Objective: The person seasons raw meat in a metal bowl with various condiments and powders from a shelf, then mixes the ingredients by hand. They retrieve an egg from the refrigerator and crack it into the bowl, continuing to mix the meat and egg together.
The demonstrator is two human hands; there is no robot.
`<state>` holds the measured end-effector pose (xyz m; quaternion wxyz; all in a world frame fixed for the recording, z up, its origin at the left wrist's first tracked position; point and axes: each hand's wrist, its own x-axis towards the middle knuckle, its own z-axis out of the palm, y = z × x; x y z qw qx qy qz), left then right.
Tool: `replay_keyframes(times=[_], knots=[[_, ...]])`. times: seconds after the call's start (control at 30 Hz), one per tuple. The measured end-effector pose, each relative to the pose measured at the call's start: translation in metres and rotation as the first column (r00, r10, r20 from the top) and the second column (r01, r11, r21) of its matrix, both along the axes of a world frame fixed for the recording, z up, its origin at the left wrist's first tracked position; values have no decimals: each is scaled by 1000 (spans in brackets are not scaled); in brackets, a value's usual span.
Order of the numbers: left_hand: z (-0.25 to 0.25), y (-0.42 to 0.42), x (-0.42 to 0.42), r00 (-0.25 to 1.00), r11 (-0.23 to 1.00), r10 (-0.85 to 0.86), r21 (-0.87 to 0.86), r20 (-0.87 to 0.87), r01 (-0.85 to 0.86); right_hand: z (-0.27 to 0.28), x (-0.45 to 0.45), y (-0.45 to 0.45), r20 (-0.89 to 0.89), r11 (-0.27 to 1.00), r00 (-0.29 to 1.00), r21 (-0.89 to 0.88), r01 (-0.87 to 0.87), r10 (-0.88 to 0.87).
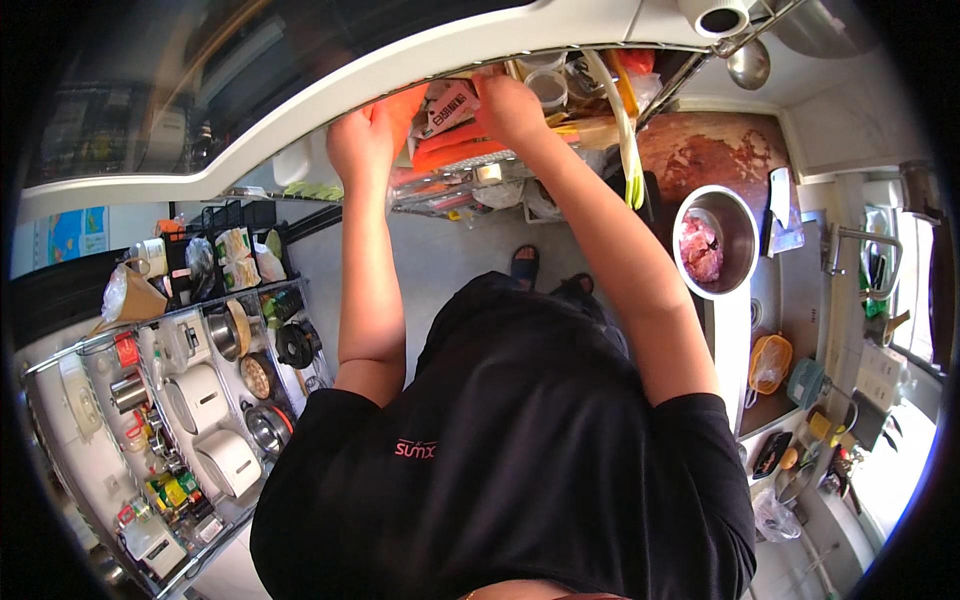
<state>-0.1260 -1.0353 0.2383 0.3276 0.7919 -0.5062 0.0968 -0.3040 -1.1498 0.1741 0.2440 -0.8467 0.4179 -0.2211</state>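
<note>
Both of my arms reach up to a wire rack shelf (480, 159) under a white appliance. My left hand (364, 139) grips the edge of an orange-red plastic bag (405, 112). At a printed packet (450, 109) is my right hand (510, 105), its fingertips partly hidden by the shelf things, so its hold is unclear. More orange packaging (454, 146) lies between the hands. Right of my right hand stand clear round containers (546, 88), and a long spring onion (626, 127) hangs over the shelf edge.
A steel pot (739, 240) holding raw meat (700, 251) stands at the right. Beyond it are a stained wooden board (720, 154), a cleaver (780, 196) and a sink (795, 300). Shelving with pans and appliances (199, 397) stands at the left.
</note>
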Motion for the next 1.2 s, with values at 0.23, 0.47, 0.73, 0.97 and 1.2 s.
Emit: replay_keyframes(times=[0.23,0.47,0.73,0.97,1.2], knots=[[-1,-2,14,992,997,-46,-51,117,53,0,4,9,204,988,979,-153,15,17],[16,-1,-38,961,910,-206,324,-186,258,48,-81,39,795,916,458,376,141,-397],[16,29,-149,600,754,-592,-107,-538,649,48,-214,109,693,751,346,659,53,-632],[-25,38,-282,-212,444,-265,-314,-941,839,39,-335,159,686,706,190,706,60,-702],[-43,40,-378,-393,444,-44,-371,-918,816,-18,-414,234,558,611,-249,739,-285,-791]])
